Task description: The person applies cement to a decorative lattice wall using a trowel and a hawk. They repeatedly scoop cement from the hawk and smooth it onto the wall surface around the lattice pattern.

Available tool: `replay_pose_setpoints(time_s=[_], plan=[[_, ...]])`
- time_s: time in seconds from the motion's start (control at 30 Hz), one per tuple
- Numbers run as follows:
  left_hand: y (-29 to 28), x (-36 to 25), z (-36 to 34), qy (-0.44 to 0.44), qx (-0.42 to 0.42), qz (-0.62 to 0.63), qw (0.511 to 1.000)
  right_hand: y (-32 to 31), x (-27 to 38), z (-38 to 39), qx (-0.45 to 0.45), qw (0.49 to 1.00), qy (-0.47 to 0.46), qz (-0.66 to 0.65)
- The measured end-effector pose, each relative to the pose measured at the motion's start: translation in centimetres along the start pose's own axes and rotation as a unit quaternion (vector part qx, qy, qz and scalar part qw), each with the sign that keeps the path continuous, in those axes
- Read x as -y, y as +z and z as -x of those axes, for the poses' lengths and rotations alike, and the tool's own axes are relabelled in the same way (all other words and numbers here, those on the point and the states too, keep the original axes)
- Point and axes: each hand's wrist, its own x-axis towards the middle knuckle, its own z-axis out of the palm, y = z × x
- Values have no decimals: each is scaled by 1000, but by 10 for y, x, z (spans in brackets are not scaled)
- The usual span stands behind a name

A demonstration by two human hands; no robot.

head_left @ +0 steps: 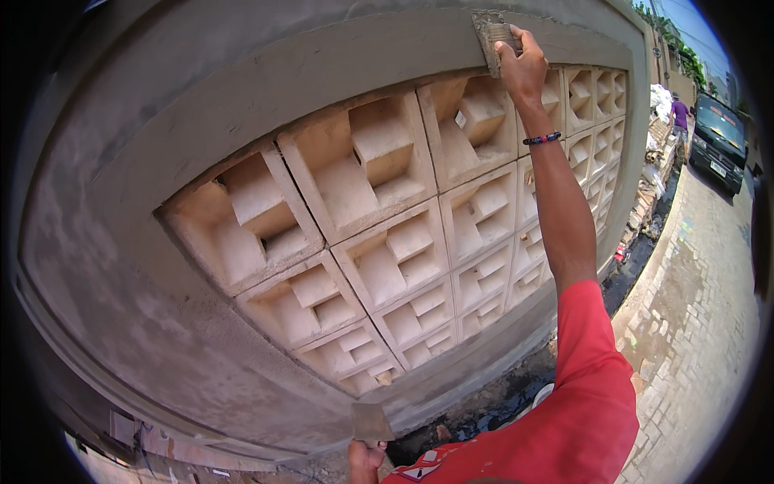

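Note:
My right arm is stretched up along the wall, and my right hand (527, 68) is closed round a small mortar-caked plastering float (489, 40). The float lies against the smooth grey plaster band (339, 60) just above the top row of pale ventilation blocks (395, 153). Low in the view, my left hand (367, 456) grips the lower end of a flat, square-edged grey plate (371, 423). That plate stands apart from the blocks, below their lowest corner; its handle, if any, is hidden.
A dark wet gutter (476, 423) runs along the wall's foot. To the right lies a paved street (693, 339) with a dark vehicle (717, 141) facing this way. A person in purple (680, 113) stands near it, beside piled rubble and white sacks (659, 101).

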Motion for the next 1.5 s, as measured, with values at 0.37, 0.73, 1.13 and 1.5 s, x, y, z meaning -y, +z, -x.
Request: replay_pose_setpoints(time_s=[0.37,0.73,1.13,1.5], plan=[[43,1,-4,-2,-4,-23,1000,-19,-30,-11,-29,973,43,-226],[31,19,-42,-14,-22,-47,999,16,88,97,125,954,-172,-212],[52,28,-15,-19,0,-27,999,-46,-183,-94,-89,984,48,-146],[69,52,-23,-27,-23,-50,998,-6,9,59,75,968,-165,-171]])
